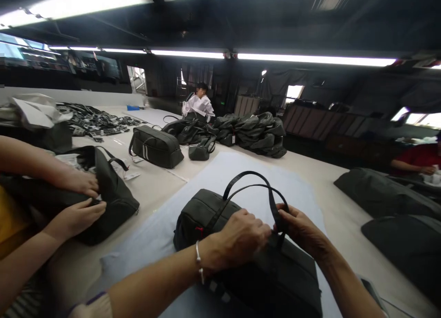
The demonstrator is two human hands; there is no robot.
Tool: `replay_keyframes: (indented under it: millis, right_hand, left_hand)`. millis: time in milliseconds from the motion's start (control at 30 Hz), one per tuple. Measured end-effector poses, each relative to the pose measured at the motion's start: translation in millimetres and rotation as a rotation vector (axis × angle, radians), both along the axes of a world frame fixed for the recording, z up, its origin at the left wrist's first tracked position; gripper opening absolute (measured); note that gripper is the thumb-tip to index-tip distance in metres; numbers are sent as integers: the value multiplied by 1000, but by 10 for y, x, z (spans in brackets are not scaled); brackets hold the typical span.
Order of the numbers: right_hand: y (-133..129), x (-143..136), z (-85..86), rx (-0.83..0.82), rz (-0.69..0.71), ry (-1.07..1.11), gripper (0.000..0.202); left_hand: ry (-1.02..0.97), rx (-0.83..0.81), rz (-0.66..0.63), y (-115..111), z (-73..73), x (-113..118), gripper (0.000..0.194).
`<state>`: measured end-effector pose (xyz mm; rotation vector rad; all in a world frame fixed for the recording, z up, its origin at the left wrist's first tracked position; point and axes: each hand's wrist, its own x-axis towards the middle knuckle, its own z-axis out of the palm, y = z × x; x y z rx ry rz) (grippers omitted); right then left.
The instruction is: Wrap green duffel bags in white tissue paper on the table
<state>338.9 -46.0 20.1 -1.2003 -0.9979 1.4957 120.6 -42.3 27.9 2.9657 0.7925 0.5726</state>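
Observation:
A dark duffel bag (206,203) lies on a pale blue cloth (237,166) in front of me, its two strap handles (253,173) arching up. My left hand (243,233), with a bracelet at the wrist, is closed over the top of the bag near the base of a handle; what its fingers pinch is hidden. My right hand (298,226) grips the right side of the handles between thumb and fingers. A small red tag (199,229) shows on the bag's left part.
At left, another person's hands (77,203) work on an open dark bag (115,194). Beyond stand a striped duffel (155,146), a small bag (199,150) and piled bags (258,132). More dark bags (406,244) lie at right. People sit farther back and at far right.

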Motion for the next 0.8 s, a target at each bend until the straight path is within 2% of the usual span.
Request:
replay_keyframes:
  millis: [67, 200, 267, 333, 400, 433, 500, 567, 600, 633, 700, 733, 800]
  right_hand:
    - [6, -29, 45, -9, 52, -31, 45]
    - [-9, -130, 110, -6, 221, -128, 54]
    - [-25, -177, 128, 12, 301, -166, 57]
    - [-44, -208, 143, 30, 356, -179, 56]
    - [-68, -228, 159, 29, 355, -187, 54]
    - [-81, -237, 166, 29, 348, -191, 53]
    - [-107, -260, 187, 44, 342, -199, 48]
    - [-128, -284, 233, 81, 353, -230, 42]
    - [-136, -293, 275, 107, 341, -258, 38]
    - [-142, -300, 333, 131, 302, -284, 35]
    - [-144, -312, 499, 172, 198, -279, 34]
    - [-136, -322, 601, 184, 159, -238, 36]
    - [-85, -361, 801, 196, 124, -132, 41]
  left_hand:
    - [-118, -3, 92, -60, -20, 50, 19]
    - [-257, 32, 264, 48, -53, 61, 57]
    - [-340, 75, 248, 108, -44, 28, 59]
    - [-418, 52, 158, 107, -15, -6, 56]
    - [-501, -123, 87, 54, 41, -26, 60]
    - [-567, -288, 83, 21, 82, -30, 62]
    - [-757, -726, 87, -34, 193, -30, 55]
    - [-961, -1130, -1, -70, 319, -33, 38]
    - [-1036, -1259, -62, -86, 371, -37, 32]
    - [-1096, -1326, -103, -106, 404, -39, 31]
    - [-1186, -1353, -89, -176, 384, -34, 34]
    - [-1206, -1356, -48, -234, 323, -25, 35]
    - [-1160, -1389, -18, -406, 111, -5, 35]
